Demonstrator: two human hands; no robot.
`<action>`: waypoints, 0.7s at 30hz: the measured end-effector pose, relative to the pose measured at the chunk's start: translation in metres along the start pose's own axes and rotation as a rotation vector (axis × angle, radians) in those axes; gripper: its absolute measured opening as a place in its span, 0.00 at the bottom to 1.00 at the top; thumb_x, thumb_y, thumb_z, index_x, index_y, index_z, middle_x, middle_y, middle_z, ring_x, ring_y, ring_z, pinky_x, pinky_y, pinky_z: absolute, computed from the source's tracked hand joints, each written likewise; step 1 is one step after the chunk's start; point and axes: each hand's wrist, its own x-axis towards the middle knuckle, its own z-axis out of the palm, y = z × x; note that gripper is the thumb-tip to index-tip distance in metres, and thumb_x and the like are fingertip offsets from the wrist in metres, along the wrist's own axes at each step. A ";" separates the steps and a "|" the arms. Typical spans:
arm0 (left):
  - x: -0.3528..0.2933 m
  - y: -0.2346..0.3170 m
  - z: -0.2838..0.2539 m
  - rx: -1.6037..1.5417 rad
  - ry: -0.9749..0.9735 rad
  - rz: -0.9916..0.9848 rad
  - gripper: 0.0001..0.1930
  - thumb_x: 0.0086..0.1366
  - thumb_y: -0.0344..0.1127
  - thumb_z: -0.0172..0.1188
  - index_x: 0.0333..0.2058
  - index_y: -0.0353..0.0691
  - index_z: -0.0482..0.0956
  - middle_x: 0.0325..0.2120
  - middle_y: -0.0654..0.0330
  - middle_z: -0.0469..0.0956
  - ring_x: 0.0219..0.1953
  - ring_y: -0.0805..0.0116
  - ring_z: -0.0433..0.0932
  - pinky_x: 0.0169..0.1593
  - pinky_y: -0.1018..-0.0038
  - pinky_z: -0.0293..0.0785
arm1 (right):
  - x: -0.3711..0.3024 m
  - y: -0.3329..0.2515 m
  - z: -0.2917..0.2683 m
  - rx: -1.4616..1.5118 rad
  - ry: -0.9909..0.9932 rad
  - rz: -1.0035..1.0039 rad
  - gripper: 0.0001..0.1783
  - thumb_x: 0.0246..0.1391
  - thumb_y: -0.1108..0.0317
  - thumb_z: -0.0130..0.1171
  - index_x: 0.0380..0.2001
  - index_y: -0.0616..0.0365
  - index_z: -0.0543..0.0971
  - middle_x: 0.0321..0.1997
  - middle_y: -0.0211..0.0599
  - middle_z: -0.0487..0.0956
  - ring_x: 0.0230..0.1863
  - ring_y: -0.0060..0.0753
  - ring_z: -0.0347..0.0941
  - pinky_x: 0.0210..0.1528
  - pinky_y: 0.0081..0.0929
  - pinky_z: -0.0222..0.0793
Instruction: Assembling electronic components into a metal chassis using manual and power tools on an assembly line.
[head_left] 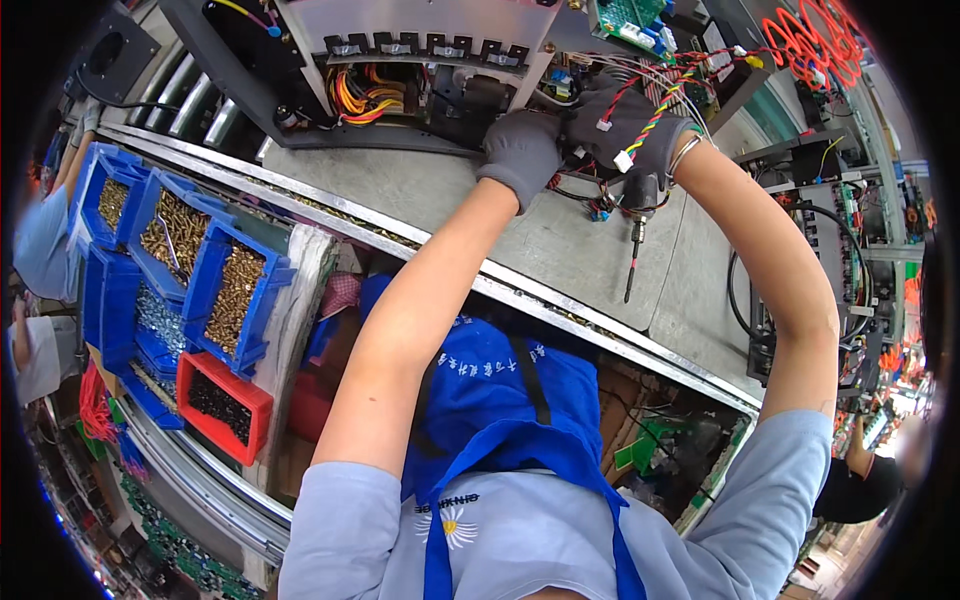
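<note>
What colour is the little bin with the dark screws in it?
Red bin, seen in the head view, beside the blue bins.

1. Head camera, worn by the person, looks steeply down over both outstretched forearms onto the bench (590, 250).
2. Close-range fisheye view; straight edges curve toward the rim.

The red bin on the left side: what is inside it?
The red bin holds a heap of small dark screws. Its bottom is covered by them, so anything underneath cannot be seen.
</note>
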 end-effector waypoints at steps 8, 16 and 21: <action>-0.004 -0.006 0.003 -0.042 -0.008 -0.064 0.11 0.54 0.46 0.62 0.31 0.49 0.85 0.29 0.55 0.82 0.35 0.55 0.81 0.37 0.61 0.77 | 0.016 -0.018 -0.003 -0.061 0.026 0.234 0.05 0.39 0.65 0.59 0.22 0.52 0.79 0.23 0.39 0.78 0.31 0.45 0.76 0.41 0.37 0.67; -0.009 -0.009 -0.004 -0.168 0.032 -0.058 0.06 0.53 0.32 0.58 0.29 0.45 0.83 0.31 0.53 0.82 0.36 0.53 0.82 0.37 0.61 0.78 | 0.025 -0.026 -0.004 -0.182 0.005 0.289 0.05 0.36 0.65 0.59 0.21 0.51 0.79 0.22 0.40 0.79 0.30 0.46 0.77 0.37 0.39 0.66; -0.013 -0.011 -0.010 -0.233 0.003 -0.104 0.07 0.53 0.32 0.60 0.31 0.42 0.83 0.34 0.51 0.82 0.37 0.52 0.82 0.40 0.60 0.78 | 0.024 -0.029 -0.002 -0.175 0.098 0.278 0.04 0.37 0.66 0.59 0.20 0.52 0.78 0.21 0.43 0.78 0.29 0.47 0.77 0.37 0.39 0.67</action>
